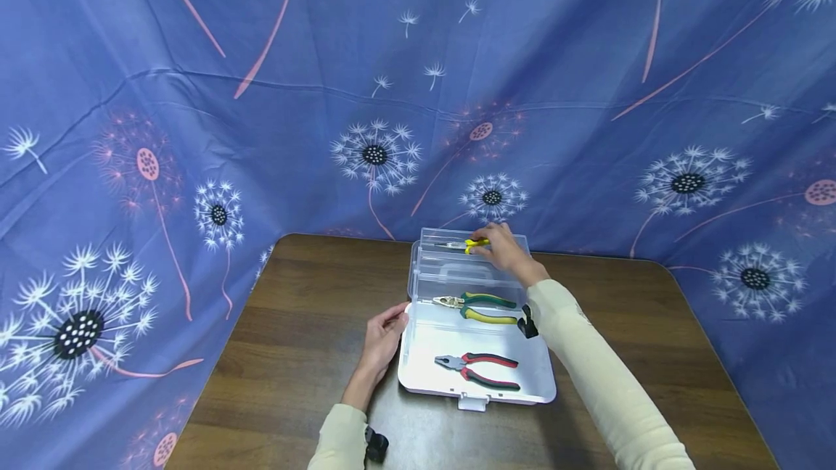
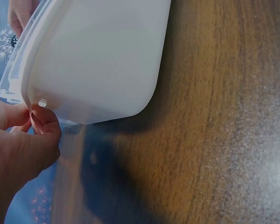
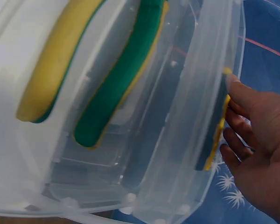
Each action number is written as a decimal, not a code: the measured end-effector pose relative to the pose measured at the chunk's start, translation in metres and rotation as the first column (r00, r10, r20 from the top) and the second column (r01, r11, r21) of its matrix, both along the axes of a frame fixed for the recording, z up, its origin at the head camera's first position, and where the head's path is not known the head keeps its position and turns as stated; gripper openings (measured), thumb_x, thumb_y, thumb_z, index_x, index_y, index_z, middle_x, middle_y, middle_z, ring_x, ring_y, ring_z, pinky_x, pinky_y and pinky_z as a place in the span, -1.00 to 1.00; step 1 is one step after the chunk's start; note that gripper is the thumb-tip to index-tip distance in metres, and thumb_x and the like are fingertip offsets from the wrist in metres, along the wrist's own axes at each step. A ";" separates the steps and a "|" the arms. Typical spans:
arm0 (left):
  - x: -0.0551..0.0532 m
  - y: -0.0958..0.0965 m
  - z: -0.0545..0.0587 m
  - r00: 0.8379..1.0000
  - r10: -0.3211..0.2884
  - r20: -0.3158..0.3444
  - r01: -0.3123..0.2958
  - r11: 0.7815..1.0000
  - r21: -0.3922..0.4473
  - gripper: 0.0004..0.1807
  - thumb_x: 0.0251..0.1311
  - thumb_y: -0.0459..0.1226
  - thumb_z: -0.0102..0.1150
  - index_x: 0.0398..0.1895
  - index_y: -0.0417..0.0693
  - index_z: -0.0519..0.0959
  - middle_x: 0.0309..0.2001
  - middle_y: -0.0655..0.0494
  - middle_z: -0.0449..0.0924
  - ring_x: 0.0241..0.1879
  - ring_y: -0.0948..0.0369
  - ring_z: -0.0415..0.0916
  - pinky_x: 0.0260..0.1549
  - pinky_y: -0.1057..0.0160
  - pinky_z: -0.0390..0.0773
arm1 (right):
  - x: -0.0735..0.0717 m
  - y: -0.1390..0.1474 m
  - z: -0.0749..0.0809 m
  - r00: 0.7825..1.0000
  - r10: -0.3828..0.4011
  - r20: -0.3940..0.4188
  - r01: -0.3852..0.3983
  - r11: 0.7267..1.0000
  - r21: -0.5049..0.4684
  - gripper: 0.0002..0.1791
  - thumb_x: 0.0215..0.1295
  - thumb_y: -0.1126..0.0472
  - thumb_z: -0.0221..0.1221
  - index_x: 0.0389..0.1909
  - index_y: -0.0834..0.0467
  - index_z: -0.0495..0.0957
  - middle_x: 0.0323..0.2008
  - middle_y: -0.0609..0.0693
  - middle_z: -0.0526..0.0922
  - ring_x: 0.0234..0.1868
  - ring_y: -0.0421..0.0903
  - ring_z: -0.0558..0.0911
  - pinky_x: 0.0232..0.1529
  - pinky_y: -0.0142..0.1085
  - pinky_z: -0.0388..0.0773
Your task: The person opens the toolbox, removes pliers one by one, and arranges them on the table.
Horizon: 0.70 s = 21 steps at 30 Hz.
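Observation:
A white plastic toolbox point(image 1: 480, 341) stands open on the table, a hinged clear tray lid point(image 1: 427, 285) raised at its back. My left hand point(image 1: 382, 339) pinches the box's left rim between thumb and fingers, as the left wrist view shows. At the top of the clear tray, my right hand point(image 1: 504, 246) holds yellow-handled needle-nose pliers point(image 1: 469, 244) by the handles. In the right wrist view the yellow and dark handle point(image 3: 219, 128) shows partly through the tray wall. Green-and-yellow pliers point(image 1: 488, 318) lie below the tray section, and red-and-black combination pliers point(image 1: 465, 363) lie nearer the front.
A white latch point(image 1: 473, 403) hangs at the box's front edge. The brown wooden table point(image 1: 307, 310) extends to both sides of the box. Blue dandelion-print cloth point(image 1: 313, 151) hangs close behind the table. Dark wrist cameras point(image 1: 376, 445) sit on both sleeves.

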<state>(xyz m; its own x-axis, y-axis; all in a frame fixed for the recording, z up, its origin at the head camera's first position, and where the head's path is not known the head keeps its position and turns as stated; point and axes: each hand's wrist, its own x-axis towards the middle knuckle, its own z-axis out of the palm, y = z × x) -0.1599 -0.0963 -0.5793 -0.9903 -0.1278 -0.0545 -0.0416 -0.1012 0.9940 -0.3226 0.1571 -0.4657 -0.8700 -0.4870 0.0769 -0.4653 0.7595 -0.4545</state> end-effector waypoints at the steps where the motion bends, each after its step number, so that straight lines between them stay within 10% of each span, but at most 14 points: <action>1: 0.000 0.000 0.000 1.000 0.002 0.002 -0.002 1.000 0.007 -0.65 0.46 -0.41 0.13 0.21 -0.45 0.56 0.06 -0.30 0.63 -0.09 0.23 0.56 -0.10 0.44 0.54 | 0.000 -0.001 0.002 1.000 0.001 0.030 -0.001 1.000 0.004 -0.64 0.42 0.26 0.28 0.11 0.41 0.61 0.01 0.26 0.68 0.00 0.17 0.47 0.13 0.07 0.30; 21: 0.000 0.001 -0.001 1.000 0.005 0.005 -0.005 1.000 -0.001 -0.64 0.47 -0.43 0.10 0.23 -0.50 0.52 0.09 -0.36 0.60 -0.07 0.20 0.55 -0.12 0.45 0.53 | 0.002 -0.009 0.019 0.997 0.070 -0.026 -0.066 0.989 0.133 -0.73 0.36 0.35 0.32 0.04 0.32 0.64 -0.07 0.23 0.73 -0.06 0.16 0.72 -0.01 0.02 0.66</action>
